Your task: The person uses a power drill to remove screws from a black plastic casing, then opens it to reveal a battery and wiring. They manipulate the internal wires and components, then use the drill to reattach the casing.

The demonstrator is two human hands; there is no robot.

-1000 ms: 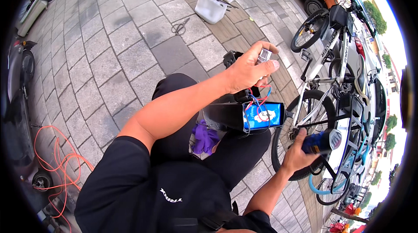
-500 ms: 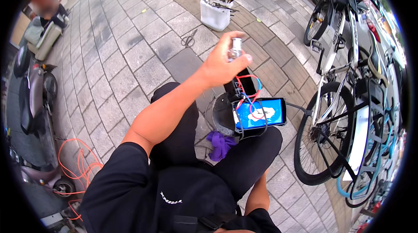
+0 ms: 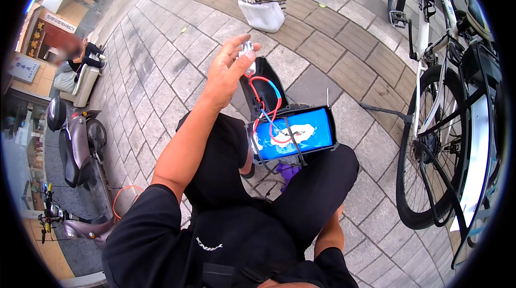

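Note:
My left hand (image 3: 228, 70) is raised over the open black case, its thumb and fingers closed around a small clear plastic piece (image 3: 246, 50), probably a connector. A red wire (image 3: 279, 100) with a blue sleeve loops from just below that hand to a blue battery pack (image 3: 317, 131) with white smears on top. The pack sits in a black case (image 3: 334, 126) between my knees, with dark cords around it. The case's hollow black part (image 3: 267, 81) extends away from me. My right forearm (image 3: 329, 234) goes down behind my right thigh, which hides the hand.
A purple cloth (image 3: 289, 174) lies under the case. Ahead stands a white plastic jug (image 3: 263, 16) holding tools. A white bicycle (image 3: 424, 121) stands on the right, its kickstand (image 3: 384, 109) reaching toward the case. At left are a scooter (image 3: 80, 153), an orange cord (image 3: 119, 196) and a seated person (image 3: 86, 57).
The view has swung, so the scene appears shifted. My left hand still grips the clear piece, now further left in the picture. The case appears turned and more of its hollow part shows.

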